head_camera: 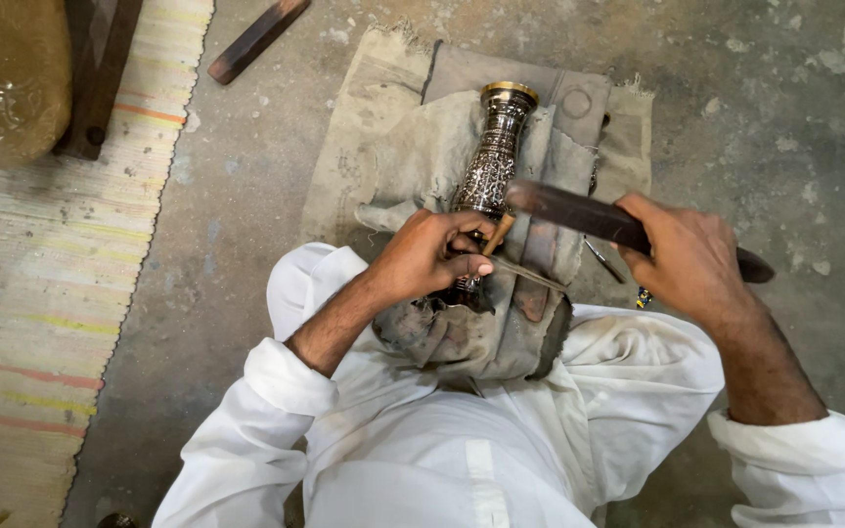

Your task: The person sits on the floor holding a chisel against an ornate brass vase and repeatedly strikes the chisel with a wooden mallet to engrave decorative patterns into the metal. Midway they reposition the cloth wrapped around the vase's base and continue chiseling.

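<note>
An engraved dark metal vase (pixel 494 156) with a brass rim lies on grey cloth (pixel 393 156) between my knees, its mouth pointing away from me. My left hand (pixel 432 254) rests on the vase's lower body and pinches a thin chisel (pixel 520 272) with a wooden-looking top against it. My right hand (pixel 687 256) grips a long dark wooden stick (pixel 579 213), held level just above the chisel's upper end. The vase's base is hidden under my left hand and the cloth.
I sit on a concrete floor (pixel 784 117) in white clothes. A striped woven mat (pixel 31 293) lies to the left with an embossed brass object (pixel 2 78) and a dark wooden frame (pixel 100 68) on it. A wooden bar (pixel 256 39) lies at the top. A thin tool (pixel 603 261) lies by the cloth.
</note>
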Motion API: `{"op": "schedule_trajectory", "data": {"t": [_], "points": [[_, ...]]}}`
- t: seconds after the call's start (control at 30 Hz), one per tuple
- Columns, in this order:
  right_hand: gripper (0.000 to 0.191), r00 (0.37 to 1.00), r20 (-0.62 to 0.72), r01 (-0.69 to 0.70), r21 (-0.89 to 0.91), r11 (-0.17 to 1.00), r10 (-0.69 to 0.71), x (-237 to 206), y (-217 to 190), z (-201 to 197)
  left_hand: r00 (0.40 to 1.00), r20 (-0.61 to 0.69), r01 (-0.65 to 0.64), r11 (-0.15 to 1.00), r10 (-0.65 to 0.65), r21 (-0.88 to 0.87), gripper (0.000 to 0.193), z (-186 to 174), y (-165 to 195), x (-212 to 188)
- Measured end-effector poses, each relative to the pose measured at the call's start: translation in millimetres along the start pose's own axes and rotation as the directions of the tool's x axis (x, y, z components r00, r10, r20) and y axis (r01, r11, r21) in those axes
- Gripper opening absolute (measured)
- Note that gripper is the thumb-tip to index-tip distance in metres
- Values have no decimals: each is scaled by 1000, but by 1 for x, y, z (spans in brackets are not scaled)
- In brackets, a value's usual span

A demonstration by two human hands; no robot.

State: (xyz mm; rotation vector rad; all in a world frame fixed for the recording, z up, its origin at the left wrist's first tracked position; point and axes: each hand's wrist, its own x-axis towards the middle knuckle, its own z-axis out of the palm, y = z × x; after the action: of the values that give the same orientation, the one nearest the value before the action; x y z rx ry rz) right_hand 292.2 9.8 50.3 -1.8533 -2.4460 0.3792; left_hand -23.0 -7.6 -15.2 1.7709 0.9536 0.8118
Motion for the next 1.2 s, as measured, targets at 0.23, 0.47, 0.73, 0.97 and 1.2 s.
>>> {"op": "schedule_trajectory", "data": {"t": [0.23, 0.47, 0.73, 0.97, 1.2], "points": [[34, 997, -9, 78, 59, 995, -77, 7, 0, -2, 998, 14, 60, 998, -60, -18, 39, -2, -1, -3], [32, 998, 50, -45, 72, 996, 41, 10, -5, -7, 1000, -3, 18, 994, -18, -111, 39, 1, -6, -6], [32, 999, 25, 46, 10, 999, -46, 12, -10, -11, 999, -9, 38, 990, -39, -135, 38, 3, -12, -9], [31, 990, 18, -141, 111, 984, 140, 13, -15, -17, 998, -48, 23, 996, -28, -88, 43, 5, -21, -10], [29, 1000, 5, -23, 68, 997, 23, 17, -18, -18, 998, -68, 3, 990, -13, -139, 40, 7, -26, -13]]}}
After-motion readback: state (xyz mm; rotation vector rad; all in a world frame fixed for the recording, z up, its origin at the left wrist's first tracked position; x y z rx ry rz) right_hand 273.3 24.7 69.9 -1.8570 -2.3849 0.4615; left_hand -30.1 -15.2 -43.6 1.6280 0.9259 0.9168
